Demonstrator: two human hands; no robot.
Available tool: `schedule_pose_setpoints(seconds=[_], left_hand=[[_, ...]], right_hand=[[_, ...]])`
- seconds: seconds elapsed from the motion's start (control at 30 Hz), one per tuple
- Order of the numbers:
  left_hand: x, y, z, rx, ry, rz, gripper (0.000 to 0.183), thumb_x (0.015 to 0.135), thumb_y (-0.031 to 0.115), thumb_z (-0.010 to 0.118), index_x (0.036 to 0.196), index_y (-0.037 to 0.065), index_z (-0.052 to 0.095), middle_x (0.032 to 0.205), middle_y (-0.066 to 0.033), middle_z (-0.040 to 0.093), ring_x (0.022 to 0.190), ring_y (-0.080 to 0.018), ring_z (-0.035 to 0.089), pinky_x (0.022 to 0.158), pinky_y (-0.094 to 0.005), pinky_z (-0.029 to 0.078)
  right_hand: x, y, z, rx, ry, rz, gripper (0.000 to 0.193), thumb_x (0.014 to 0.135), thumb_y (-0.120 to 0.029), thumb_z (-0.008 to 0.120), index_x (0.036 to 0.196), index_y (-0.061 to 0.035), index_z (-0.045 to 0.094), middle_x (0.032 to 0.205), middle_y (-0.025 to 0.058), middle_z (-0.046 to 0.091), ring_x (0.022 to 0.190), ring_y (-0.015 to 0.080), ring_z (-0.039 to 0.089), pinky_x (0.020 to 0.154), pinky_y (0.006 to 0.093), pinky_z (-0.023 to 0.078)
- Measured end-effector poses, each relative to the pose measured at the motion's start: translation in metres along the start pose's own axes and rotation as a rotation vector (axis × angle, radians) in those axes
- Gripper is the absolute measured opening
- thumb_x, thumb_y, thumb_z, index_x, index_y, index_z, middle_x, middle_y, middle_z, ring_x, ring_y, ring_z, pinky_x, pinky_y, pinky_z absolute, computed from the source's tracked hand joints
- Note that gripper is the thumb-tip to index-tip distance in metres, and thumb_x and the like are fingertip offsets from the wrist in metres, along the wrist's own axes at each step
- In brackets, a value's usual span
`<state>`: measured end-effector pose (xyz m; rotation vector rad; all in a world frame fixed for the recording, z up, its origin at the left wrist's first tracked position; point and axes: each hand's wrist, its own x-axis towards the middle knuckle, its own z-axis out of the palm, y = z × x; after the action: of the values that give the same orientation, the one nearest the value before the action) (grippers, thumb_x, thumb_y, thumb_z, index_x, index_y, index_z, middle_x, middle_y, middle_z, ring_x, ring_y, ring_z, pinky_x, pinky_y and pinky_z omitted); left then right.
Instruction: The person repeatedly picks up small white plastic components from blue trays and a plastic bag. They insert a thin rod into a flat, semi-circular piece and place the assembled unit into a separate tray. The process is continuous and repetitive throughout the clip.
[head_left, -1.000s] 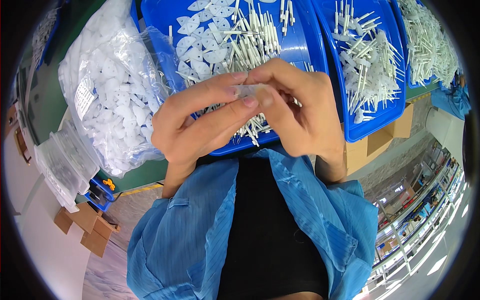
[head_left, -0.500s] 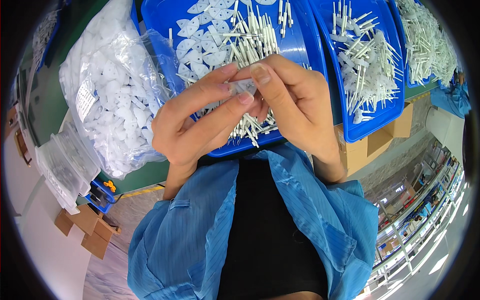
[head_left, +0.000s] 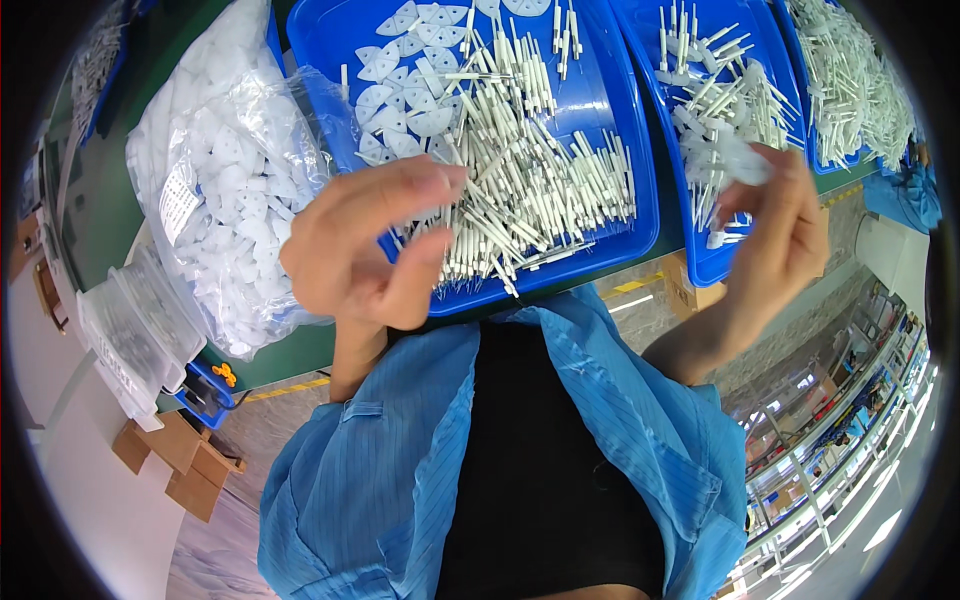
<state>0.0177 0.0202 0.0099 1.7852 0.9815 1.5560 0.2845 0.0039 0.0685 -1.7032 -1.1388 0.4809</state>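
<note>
My right hand [head_left: 778, 225] is over the right blue tray [head_left: 712, 270], its fingers closed on a translucent white plastic piece [head_left: 738, 160] that is blurred. Beneath it lies a heap of white rods with plastic pieces on them [head_left: 752, 105]. My left hand [head_left: 355, 245] hovers at the near left side of the middle blue tray [head_left: 590, 95], thumb and fingers apart and nothing between them. That tray holds a dense pile of thin white rods [head_left: 590, 185] and, at its far left, flat white leaf-shaped plastic pieces [head_left: 430, 121].
Left of the middle tray sits a clear bag of white plastic pieces [head_left: 235, 220], with clear plastic containers [head_left: 150, 315] nearer me. A further tray heaped with rods [head_left: 855, 90] stands far right. A cardboard box [head_left: 690, 292] is below the right tray. An orange item [head_left: 224, 374] lies lower left.
Both hands were together over the middle tray, fingering a small white piece. My right hand has swung right to the right tray with a piece; the left has drawn back slightly and opened.
</note>
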Motion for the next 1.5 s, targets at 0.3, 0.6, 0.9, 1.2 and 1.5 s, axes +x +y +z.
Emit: schedule_pose_setpoints(seconds=[0.3,0.6,0.9,1.2,1.5], left_hand=[[0.018,-0.008,0.002,0.686,-0.259,-0.164,0.028,0.079,0.001,0.074,0.107,0.005,0.071,0.110,-0.0084,0.069,0.104,-0.0281,0.061,0.090,-0.0374,0.049],[0.013,-0.016,-0.002,0.650,-0.312,-0.150,0.026,0.074,0.005,0.080,0.099,0.007,0.073,0.104,-0.0055,0.068,0.098,-0.0267,0.062,0.086,-0.0375,0.051],[-0.009,-0.002,0.008,-0.371,0.235,-0.526,0.024,0.088,-0.003,0.073,0.108,-0.002,0.061,0.102,-0.0160,0.070,0.088,-0.0206,0.071,0.073,-0.0294,0.060],[-0.013,-0.013,0.016,-0.603,0.222,-0.442,0.025,0.090,-0.002,0.069,0.114,-0.001,0.060,0.107,-0.0204,0.070,0.090,-0.0244,0.072,0.072,-0.0310,0.060],[-0.014,-0.009,0.017,-0.462,0.222,-0.370,0.028,0.089,0.000,0.071,0.114,0.000,0.059,0.109,-0.0202,0.069,0.101,-0.0282,0.070,0.088,-0.0398,0.058]], right_hand=[[0.028,0.014,-0.017,-0.351,0.183,-0.273,0.023,0.102,-0.020,0.057,0.108,-0.0043,0.073,0.070,-0.0011,0.063,0.061,0.0050,0.054,0.055,0.0239,0.041],[-0.008,0.032,0.135,-0.181,-0.493,-0.591,0.008,0.089,-0.010,0.065,0.095,-0.0050,0.062,0.083,0.0141,0.066,0.073,0.0350,0.067,0.064,0.0428,0.055],[-0.015,0.017,0.074,0.261,-0.484,-0.222,0.023,0.081,-0.002,0.078,0.098,-0.0032,0.063,0.082,0.0085,0.073,0.078,0.0181,0.075,0.067,0.0256,0.058],[-0.048,-0.009,0.075,0.427,-0.671,-0.027,0.020,0.093,-0.002,0.067,0.112,0.0004,0.062,0.089,0.0108,0.073,0.079,0.0173,0.075,0.067,0.0280,0.057],[-0.050,-0.022,0.085,0.336,-0.682,0.071,0.028,0.098,-0.008,0.062,0.122,-0.0007,0.049,0.071,0.0094,0.063,0.055,0.0102,0.058,0.051,0.0258,0.043]])
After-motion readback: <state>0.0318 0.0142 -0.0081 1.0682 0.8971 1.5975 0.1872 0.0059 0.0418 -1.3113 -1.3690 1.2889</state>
